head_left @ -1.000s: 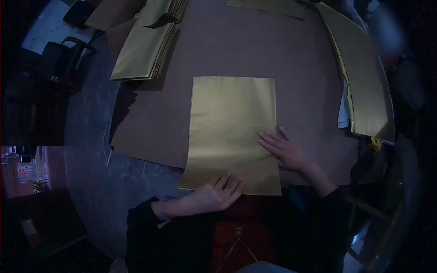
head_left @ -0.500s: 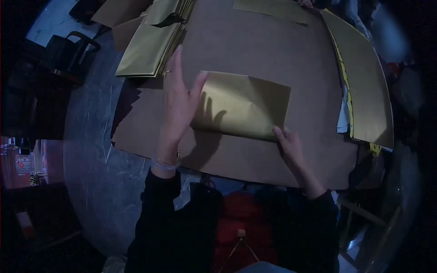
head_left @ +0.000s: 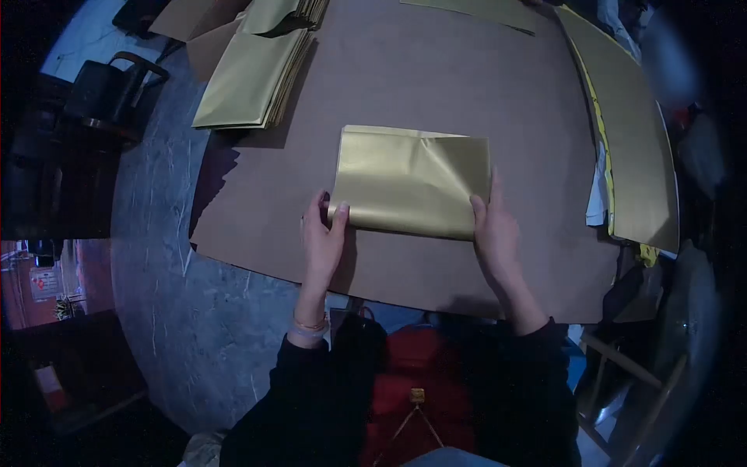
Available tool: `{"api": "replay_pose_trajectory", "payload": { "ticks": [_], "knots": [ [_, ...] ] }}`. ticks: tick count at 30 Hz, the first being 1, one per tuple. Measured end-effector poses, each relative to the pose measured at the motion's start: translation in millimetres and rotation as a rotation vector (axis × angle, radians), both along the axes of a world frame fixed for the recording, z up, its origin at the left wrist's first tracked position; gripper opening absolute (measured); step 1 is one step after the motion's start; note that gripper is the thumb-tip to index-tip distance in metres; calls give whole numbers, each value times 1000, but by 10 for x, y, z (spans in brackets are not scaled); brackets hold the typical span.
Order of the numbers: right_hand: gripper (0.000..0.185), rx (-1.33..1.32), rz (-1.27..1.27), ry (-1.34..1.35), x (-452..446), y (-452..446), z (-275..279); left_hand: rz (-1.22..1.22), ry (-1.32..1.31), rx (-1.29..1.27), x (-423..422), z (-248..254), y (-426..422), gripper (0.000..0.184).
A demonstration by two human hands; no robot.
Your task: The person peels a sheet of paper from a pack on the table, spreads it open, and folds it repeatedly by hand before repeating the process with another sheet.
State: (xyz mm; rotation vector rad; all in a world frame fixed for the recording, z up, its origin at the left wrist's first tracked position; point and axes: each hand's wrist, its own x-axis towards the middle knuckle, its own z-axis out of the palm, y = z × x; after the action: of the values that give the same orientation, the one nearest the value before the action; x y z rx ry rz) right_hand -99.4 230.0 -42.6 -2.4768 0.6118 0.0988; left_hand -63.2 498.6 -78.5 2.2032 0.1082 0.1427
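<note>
A folded sheet of gold paper [head_left: 405, 183] lies in front of me, with a diagonal crease running toward its right side. My left hand [head_left: 321, 243] grips its lower left corner, thumb on top and fingers curled at the edge. At the right edge, my right hand [head_left: 498, 237] holds the paper with the thumb on top and a finger stretched along the side. The fingers beneath the paper are hidden.
Brown cardboard [head_left: 436, 272] covers the table. Stacks of folded gold paper [head_left: 245, 78] lie at the upper left. Flat gold sheets [head_left: 634, 132] with a yellow edge lie at the right, another gold sheet [head_left: 486, 9] at the far side. A dark chair [head_left: 109, 93] stands left.
My left hand has come down from above the paper's left side and taken its lower left corner. The right hand keeps its hold at the right, slightly higher along the edge.
</note>
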Motion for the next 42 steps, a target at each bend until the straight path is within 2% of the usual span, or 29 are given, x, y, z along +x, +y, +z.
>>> {"api": "replay_pose_trajectory", "payload": {
  "ticks": [4,6,7,8,10,11,15,18,19,20,22,27,29,33,35,38,40,42],
  "knots": [
    [63,-36,-3,181,84,68,82,31,64,4,-47,79,26,49],
    [65,-145,3,-172,69,50,-110,-30,83,119,-55,115,42,46],
    [65,-206,0,-235,66,56,-185,-34,55,118,-58,116,46,44],
    [65,-206,-3,-235,60,34,-233,-37,55,118,-59,114,43,44],
    [64,-138,-63,-52,106,91,-73,18,80,179,-62,130,13,41],
    [60,-194,-63,-67,109,54,-204,24,63,226,-66,150,-12,38],
    [56,-318,-37,-19,166,82,-143,3,-7,271,-74,159,-61,33],
    [51,-423,31,-127,161,12,-289,10,63,271,-57,188,-83,32],
    [46,-461,59,-89,174,-14,-303,-2,52,36,-35,87,-50,31],
    [46,-462,60,-89,183,-22,-319,-1,52,35,-48,55,-34,31],
    [44,-485,56,-94,200,-6,-279,-2,37,302,-61,152,-71,29],
    [43,-502,54,-98,164,0,-283,-42,16,318,-45,74,-35,25],
    [45,-494,71,-200,145,-10,-329,-33,-12,278,-53,82,-51,24],
    [47,-471,84,-100,162,-44,-303,-33,-50,331,-71,153,-94,23],
    [47,-461,121,-250,131,-65,-410,-35,-44,351,-79,162,-109,24],
    [47,-458,152,-347,120,-71,-451,-40,-92,470,-100,156,-131,25],
    [48,-461,179,-371,140,-80,-488,-36,-221,511,-90,218,-205,26],
    [50,-477,174,-288,168,-80,-521,-183,-360,487,-63,316,-358,29]
  ]
}}
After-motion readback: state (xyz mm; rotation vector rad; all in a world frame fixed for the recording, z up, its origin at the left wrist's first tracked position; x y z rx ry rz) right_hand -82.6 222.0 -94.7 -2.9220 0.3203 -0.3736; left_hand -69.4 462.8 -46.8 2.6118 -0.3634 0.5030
